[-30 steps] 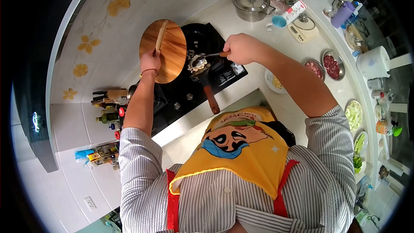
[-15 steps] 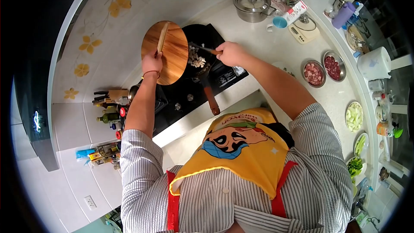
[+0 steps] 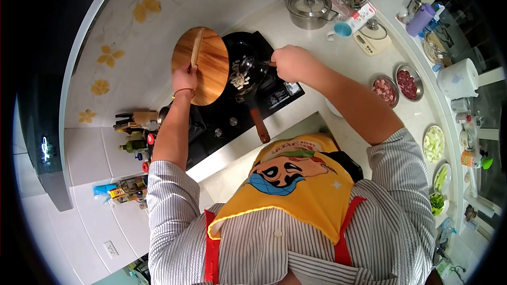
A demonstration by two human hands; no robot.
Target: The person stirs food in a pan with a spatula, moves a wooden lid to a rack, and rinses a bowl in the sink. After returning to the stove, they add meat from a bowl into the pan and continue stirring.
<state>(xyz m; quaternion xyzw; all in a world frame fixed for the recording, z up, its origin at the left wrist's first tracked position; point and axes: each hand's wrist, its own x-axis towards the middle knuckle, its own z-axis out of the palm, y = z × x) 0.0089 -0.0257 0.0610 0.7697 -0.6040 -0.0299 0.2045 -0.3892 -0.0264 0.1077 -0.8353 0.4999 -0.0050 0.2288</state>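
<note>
My left hand (image 3: 185, 80) is closed around the bar handle of a round wooden wok lid (image 3: 213, 71), held up tilted beside a dark wok (image 3: 238, 41). Pale chopped pieces (image 3: 239, 78) lie in the wok, partly hidden by the lid. My right hand (image 3: 290, 63) grips the wooden handle of a spatula (image 3: 248, 65), whose shiny metal head is inside the wok by the pieces. The wok's own wooden handle (image 3: 259, 125) points toward me over the stove's front edge, with neither hand on it.
The black stove (image 3: 211, 131) sits in a pale counter. A lidded steel pot (image 3: 308, 9), a blue mug (image 3: 341, 30) and a kitchen scale (image 3: 372, 38) stand at the back. Right are bowls of meat (image 3: 384, 91) and chopped vegetables (image 3: 434, 144). Left are a knife block (image 3: 142, 118) and bottles.
The spatula has turned so its metal head now shows broadly in the wok. My right hand has shifted slightly right and rotated. The left hand and lid have barely moved.
</note>
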